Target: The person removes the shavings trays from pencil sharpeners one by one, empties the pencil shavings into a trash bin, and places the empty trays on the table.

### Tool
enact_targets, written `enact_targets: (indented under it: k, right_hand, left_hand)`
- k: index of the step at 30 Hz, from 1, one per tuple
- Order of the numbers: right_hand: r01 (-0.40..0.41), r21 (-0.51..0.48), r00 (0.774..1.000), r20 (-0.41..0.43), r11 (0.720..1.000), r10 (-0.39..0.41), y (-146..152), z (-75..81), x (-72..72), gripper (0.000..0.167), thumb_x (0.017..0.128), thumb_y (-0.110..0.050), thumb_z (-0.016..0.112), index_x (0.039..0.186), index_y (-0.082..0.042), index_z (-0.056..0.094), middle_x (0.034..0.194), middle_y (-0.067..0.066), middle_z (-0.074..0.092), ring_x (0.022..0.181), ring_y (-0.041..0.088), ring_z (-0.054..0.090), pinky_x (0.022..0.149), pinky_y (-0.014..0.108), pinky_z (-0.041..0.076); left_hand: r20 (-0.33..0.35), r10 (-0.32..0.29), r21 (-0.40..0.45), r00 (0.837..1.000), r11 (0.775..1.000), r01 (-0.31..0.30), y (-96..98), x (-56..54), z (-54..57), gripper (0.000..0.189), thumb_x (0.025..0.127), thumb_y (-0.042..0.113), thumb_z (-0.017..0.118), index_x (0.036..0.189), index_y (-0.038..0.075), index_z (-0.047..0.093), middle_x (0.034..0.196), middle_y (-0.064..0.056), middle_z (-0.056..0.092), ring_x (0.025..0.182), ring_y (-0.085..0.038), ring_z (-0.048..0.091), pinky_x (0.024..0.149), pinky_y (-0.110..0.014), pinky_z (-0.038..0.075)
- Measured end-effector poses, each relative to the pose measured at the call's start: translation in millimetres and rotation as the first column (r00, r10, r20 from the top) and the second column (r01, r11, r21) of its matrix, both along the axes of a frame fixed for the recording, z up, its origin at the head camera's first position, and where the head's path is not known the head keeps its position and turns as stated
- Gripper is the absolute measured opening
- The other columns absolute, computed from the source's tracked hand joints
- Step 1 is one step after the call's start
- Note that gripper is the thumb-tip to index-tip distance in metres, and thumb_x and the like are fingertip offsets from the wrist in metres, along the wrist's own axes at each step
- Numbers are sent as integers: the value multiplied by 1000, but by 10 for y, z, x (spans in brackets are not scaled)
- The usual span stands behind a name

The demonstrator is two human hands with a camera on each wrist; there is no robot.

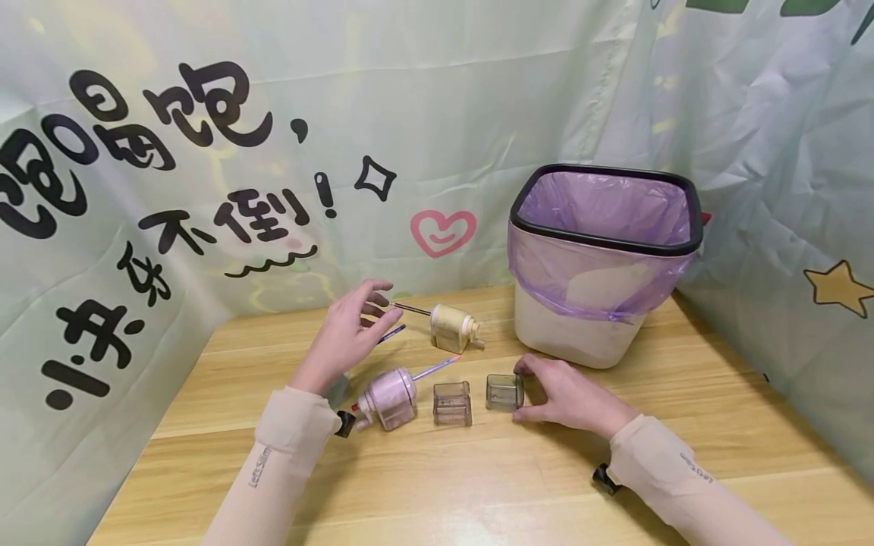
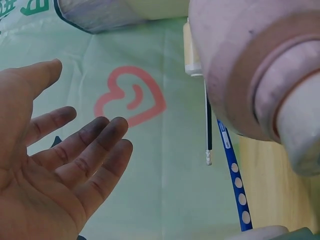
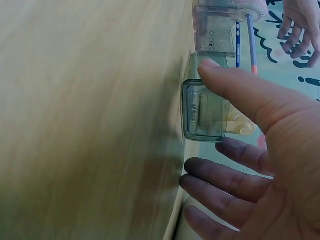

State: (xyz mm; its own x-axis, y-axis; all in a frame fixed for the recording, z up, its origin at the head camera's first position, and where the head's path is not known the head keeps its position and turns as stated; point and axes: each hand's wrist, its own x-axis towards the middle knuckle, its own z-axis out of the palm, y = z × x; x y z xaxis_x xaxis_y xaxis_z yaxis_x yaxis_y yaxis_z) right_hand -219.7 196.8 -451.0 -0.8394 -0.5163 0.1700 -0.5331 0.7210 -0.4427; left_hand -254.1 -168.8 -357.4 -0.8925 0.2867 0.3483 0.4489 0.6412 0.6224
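Observation:
My left hand (image 1: 341, 334) hovers with spread, slightly bent fingers near a black pencil (image 1: 415, 310) in a yellow hand-crank pencil sharpener (image 1: 447, 327). The left wrist view shows nothing in that palm. Below it stands a pink crank sharpener (image 1: 394, 400) holding a purple pencil (image 1: 435, 368). A blue pencil (image 1: 392, 334) with pale dots shows beside the left thumb. On the table, my right hand (image 1: 570, 394) lightly holds a greenish-grey see-through pencil sharpener (image 3: 205, 110) between thumb and forefinger, its other fingers loose. A brownish see-through sharpener (image 1: 451, 404) sits to its left.
A white trash bin (image 1: 580, 326) with a black rim and purple liner stands at the back right of the wooden table (image 1: 451, 485). Printed cloth (image 1: 410, 98) hangs behind and along both sides.

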Motion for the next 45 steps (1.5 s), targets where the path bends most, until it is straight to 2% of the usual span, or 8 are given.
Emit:
enact_targets:
  k: [5,11,14,21,26,33,40,45]
  right_hand:
    - [-9,-11,1000,-3,1000,9,11,10,-8,71,81,-44,94,130,-2,64,126,15,75,119,34,72,107,55,57]
    - [-5,-30,1000,-3,1000,5,30,92,-28,73,86,-43,90,135,3,62,132,23,73,123,40,71,108,57,57]
    - [9,-42,1000,-1,999,-9,35,144,-47,71,89,-42,88,137,2,61,134,22,72,125,40,70,110,57,56]
    - [35,-52,999,-21,998,-36,26,226,-116,64,93,-42,84,136,2,63,133,22,73,125,39,70,110,58,55]
    - [33,-63,999,-31,997,-35,0,268,-157,61,96,-39,82,136,3,62,133,22,73,125,39,70,111,57,55]
    - [55,-69,998,-34,996,-58,-62,291,-222,62,98,-39,80,139,2,61,135,22,72,127,40,69,112,57,54]
    - [64,-101,997,-33,993,-67,-144,310,-308,59,97,-34,81,140,3,61,133,22,71,124,40,70,111,57,55]
    - [66,-102,997,-24,993,-69,-190,312,-366,59,98,-35,80,140,2,61,134,22,71,124,39,70,111,57,55]
  left_hand:
    - [4,4,-12,1000,1000,-4,-41,18,-30,49,106,39,69,148,16,57,126,-14,73,109,-33,76,92,-49,65]
    - [-13,7,-29,1000,1000,-7,-71,55,-51,48,106,37,69,147,15,58,125,-15,73,108,-33,76,92,-50,65]
    - [-28,2,-30,1000,1000,-3,-87,72,-68,47,106,35,70,146,13,59,124,-16,73,106,-34,77,92,-52,65]
    - [-52,-8,-39,999,999,6,-121,86,-124,45,105,36,71,143,14,60,121,-15,74,103,-31,77,90,-48,66]
    - [-45,1,-43,999,999,-3,-145,124,-137,43,105,32,72,142,14,60,121,-14,74,102,-31,77,90,-49,66]
    - [-31,18,-55,999,998,-20,-178,190,-144,44,105,36,71,144,16,61,122,-12,73,103,-29,77,91,-47,66]
    - [-23,0,-45,1000,999,-1,-183,222,-178,46,106,32,70,145,11,59,126,-14,72,109,-30,74,95,-47,65]
    - [-16,-7,-42,1000,999,6,-153,232,-205,45,106,32,70,145,12,60,126,-12,72,109,-27,74,93,-42,66]
